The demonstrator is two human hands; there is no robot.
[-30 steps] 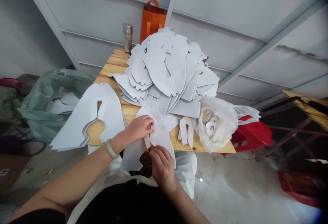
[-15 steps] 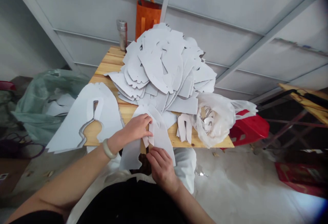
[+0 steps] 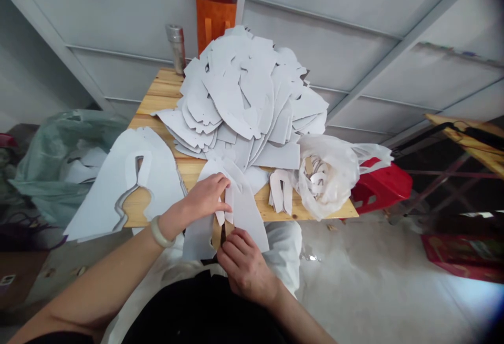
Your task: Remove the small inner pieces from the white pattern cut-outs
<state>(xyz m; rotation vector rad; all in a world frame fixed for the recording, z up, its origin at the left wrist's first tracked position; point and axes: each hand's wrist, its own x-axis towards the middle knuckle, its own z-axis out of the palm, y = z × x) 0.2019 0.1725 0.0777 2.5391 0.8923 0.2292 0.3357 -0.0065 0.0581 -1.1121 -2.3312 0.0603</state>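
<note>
- Right hand (image 3: 243,261) has drawn farther from the left hand (image 3: 207,196), fingertips pinching a tan strip (image 3: 216,233).
- Left thumb and fingers, spread apart, press the U-shaped piece (image 3: 229,215).
- Beneath, 1 white sheet (image 3: 250,215) overhangs the table (image 3: 188,173).

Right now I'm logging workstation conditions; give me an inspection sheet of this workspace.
Surface: pale wooden table, partly covered.
Job's things: curved white sheet, pale two-legged strip, brown strip.
Clutter: heaped white cut sheets; translucent plastic bag holding pale curved strips.
Hands: left hand on pale strip; right hand pinching brown strip.
Cables: purplish loop at left, black strip at right; too unclear to identify.
Surroundings: grey panelled wall, red plastic stool.
</note>
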